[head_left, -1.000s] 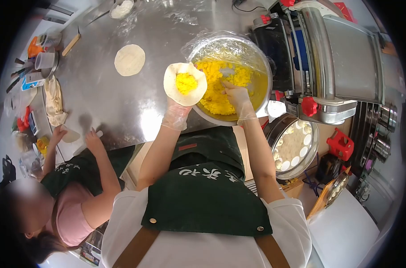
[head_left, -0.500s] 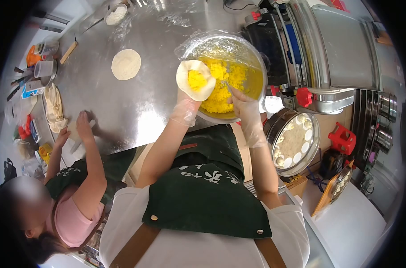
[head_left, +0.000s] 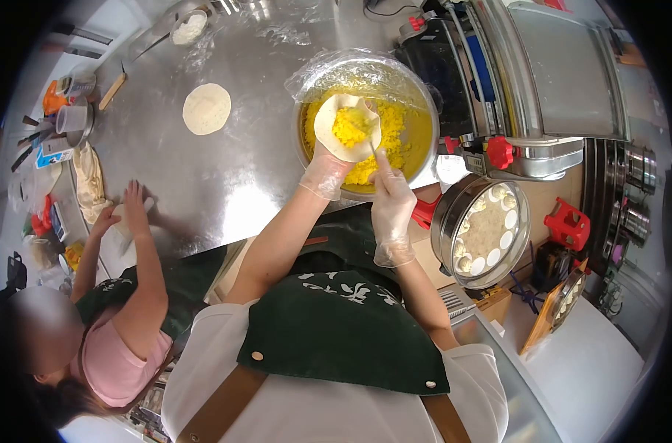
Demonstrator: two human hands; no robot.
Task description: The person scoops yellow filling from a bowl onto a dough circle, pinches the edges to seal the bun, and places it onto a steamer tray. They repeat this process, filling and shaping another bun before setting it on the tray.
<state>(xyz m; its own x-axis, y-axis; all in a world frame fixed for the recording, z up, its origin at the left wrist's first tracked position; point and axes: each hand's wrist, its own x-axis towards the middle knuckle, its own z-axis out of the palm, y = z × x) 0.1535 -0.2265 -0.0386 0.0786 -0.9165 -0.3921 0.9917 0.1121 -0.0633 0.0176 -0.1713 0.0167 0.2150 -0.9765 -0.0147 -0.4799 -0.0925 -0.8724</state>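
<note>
My left hand (head_left: 326, 173), in a clear plastic glove, holds up a round dough wrapper (head_left: 347, 127) with a lump of yellow filling in its middle. My gloved right hand (head_left: 391, 198) grips a thin spatula (head_left: 371, 145) whose tip rests at the wrapper's filling. Both are over a large steel bowl (head_left: 365, 66) of yellow filling, with cling film folded back on its rim.
A second flat dough round (head_left: 207, 108) lies on the steel table (head_left: 225, 177). A co-worker at the left presses dough (head_left: 127, 214) with both hands. A steamer tray (head_left: 481, 232) with several dumplings sits at the right, below a dough machine (head_left: 528, 81).
My left hand carried the wrapper rightward over the bowl. My right hand left the filling in the bowl and brought the spatula to the wrapper. The co-worker's hands shifted on the dough.
</note>
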